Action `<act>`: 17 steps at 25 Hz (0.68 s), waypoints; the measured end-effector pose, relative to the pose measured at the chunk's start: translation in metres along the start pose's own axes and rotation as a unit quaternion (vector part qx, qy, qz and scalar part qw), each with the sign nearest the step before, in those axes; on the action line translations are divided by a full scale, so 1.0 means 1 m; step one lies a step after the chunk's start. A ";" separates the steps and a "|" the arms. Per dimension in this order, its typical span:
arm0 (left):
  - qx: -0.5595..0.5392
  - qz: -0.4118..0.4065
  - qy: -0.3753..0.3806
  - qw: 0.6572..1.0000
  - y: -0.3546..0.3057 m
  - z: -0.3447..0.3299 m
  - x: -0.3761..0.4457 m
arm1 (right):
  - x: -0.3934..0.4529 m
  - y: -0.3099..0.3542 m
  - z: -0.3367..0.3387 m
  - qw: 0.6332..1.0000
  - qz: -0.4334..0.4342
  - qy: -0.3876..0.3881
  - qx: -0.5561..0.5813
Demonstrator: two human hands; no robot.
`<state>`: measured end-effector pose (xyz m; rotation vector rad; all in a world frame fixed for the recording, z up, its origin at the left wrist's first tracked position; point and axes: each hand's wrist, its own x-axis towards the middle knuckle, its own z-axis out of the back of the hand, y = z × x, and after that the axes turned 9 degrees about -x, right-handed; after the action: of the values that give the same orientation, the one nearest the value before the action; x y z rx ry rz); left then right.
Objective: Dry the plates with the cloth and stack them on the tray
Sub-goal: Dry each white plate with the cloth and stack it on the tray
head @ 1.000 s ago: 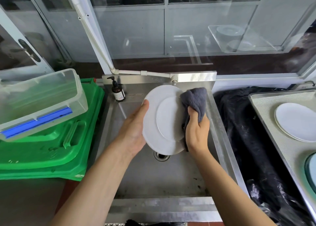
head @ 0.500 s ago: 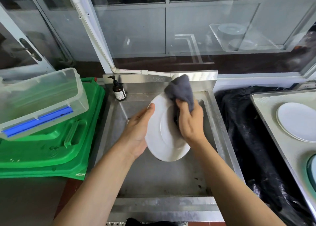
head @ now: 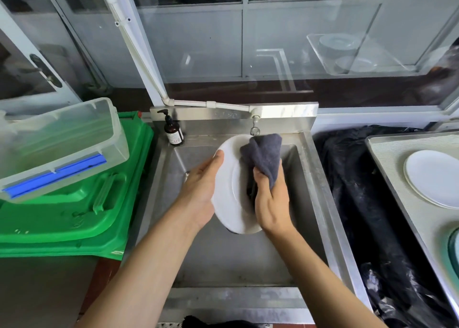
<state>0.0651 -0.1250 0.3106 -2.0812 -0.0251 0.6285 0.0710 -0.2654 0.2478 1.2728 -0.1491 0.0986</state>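
Head view | white plate held on edge over sink, left hand gripping its rim | right hand clutching grey cloth on plate face | advice: sweep outward, rotate plate, wipe back too; remaining wetness unclear | versus half-second back: cloth shifted right | stacked plate on tray.

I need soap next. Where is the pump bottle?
In the head view, the brown pump bottle stands on the steel sink's back left corner, beside the green lid and left of the tap.
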 end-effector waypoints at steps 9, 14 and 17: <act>-0.004 0.018 0.000 1.000 -0.005 0.010 0.006 | -0.011 -0.013 0.000 1.000 -0.002 -0.021 0.015; 0.009 -0.004 -0.011 1.000 -0.007 0.003 0.008 | -0.027 -0.014 -0.014 0.975 0.199 0.080 -0.059; -0.007 0.008 -0.009 1.000 -0.010 0.007 0.006 | -0.014 -0.018 -0.008 0.998 0.063 0.026 -0.015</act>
<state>0.0695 -0.1125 0.3132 -2.0911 -0.0223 0.6581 0.0601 -0.2628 0.2266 1.2288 -0.1848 0.2372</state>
